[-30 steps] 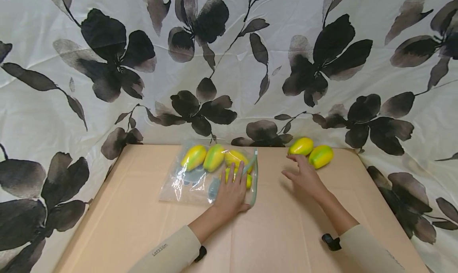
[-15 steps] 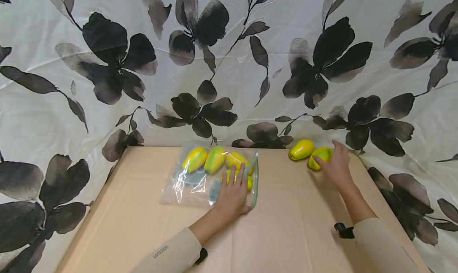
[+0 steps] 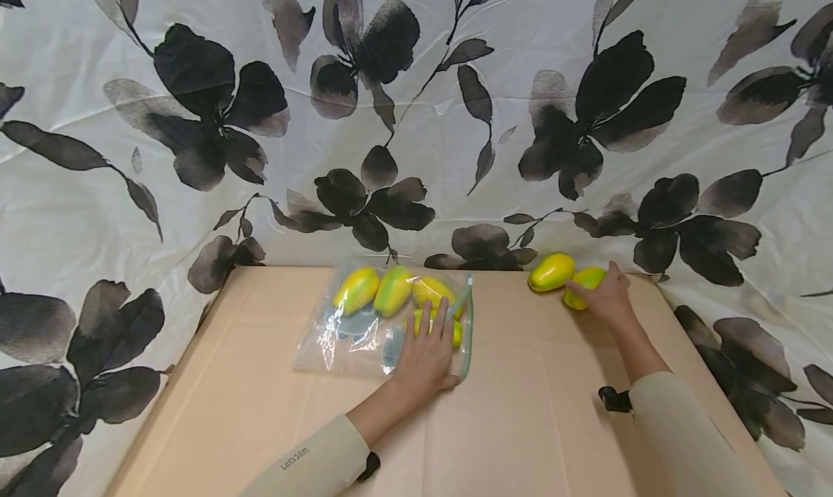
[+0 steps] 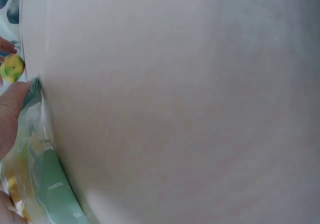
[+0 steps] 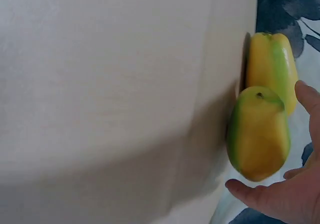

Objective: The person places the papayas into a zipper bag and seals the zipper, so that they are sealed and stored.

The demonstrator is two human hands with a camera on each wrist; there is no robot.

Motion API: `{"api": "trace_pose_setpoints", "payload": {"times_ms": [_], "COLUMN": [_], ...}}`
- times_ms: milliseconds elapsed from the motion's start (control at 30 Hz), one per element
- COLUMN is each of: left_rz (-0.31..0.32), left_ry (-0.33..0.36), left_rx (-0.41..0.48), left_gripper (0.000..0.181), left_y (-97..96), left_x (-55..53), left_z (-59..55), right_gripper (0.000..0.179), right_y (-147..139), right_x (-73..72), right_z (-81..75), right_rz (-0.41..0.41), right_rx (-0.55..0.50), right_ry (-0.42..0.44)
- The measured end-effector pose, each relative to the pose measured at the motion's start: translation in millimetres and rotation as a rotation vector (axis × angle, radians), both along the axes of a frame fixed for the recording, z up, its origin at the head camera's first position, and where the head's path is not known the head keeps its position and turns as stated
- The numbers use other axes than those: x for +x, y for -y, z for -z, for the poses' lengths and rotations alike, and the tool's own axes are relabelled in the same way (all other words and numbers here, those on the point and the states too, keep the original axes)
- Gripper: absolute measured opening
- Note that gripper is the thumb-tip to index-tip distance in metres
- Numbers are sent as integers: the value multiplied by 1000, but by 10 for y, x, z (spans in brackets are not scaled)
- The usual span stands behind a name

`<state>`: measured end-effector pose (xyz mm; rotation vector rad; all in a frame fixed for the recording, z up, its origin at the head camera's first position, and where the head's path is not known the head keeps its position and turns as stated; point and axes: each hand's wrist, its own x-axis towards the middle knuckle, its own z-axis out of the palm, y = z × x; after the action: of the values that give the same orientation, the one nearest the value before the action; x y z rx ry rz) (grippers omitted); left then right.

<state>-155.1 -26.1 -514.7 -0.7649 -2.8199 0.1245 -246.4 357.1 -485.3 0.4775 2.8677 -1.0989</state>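
In the head view my left hand lies on a clear zip bag, its fingers spread straight over a yellow-green fruit inside. Several such fruits show through the plastic. The left wrist view has my thumb beside the bag's green edge. My right hand is at the nearer of two loose papaya-like fruits, thumb on one side, fingers on the other. In the right wrist view, a small gap shows between a fingertip and this fruit. The other loose fruit touches it.
A tan board-like tabletop lies under everything, with faint creases. White cloth with dark flowers rises behind its back edge and hangs at both sides. The loose fruits sit close to that back edge, at the right.
My right hand has moved right from in front of the two loose fruits to around the right-hand one, its fingers now closer about it. My left hand stays on the bag.
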Motion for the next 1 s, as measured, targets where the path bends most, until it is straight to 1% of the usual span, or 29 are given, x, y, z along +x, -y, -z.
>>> {"api": "trace_pose_setpoints", "payload": {"times_ms": [67, 200, 300, 533, 633, 800, 1000], "left_rz": [2, 0, 0, 2, 6, 2, -1], "left_ry": [-2, -2, 4, 0, -3, -5, -19], "left_rx": [-2, -12, -15, -7, -14, -23, -30], "left_gripper": [121, 121, 121, 122, 122, 121, 120], "left_y": [-3, -5, -8, -9, -8, -6, 5], "left_x": [5, 8, 14, 32, 32, 29, 25], "left_z": [7, 14, 11, 15, 24, 27, 10], "right_gripper": [123, 123, 122, 118, 116, 113, 112], "right_y": [12, 34, 46, 40, 27, 5, -28], "right_x": [-9, -17, -2, 48, 85, 149, 211], "right_z": [34, 90, 121, 193, 204, 168, 116], "right_rz": [-6, -12, -10, -24, -11, 0, -38], "right_rx": [14, 32, 23, 14, 10, 3, 25], "right_ry": [24, 41, 43, -31, -56, -80, -126]}}
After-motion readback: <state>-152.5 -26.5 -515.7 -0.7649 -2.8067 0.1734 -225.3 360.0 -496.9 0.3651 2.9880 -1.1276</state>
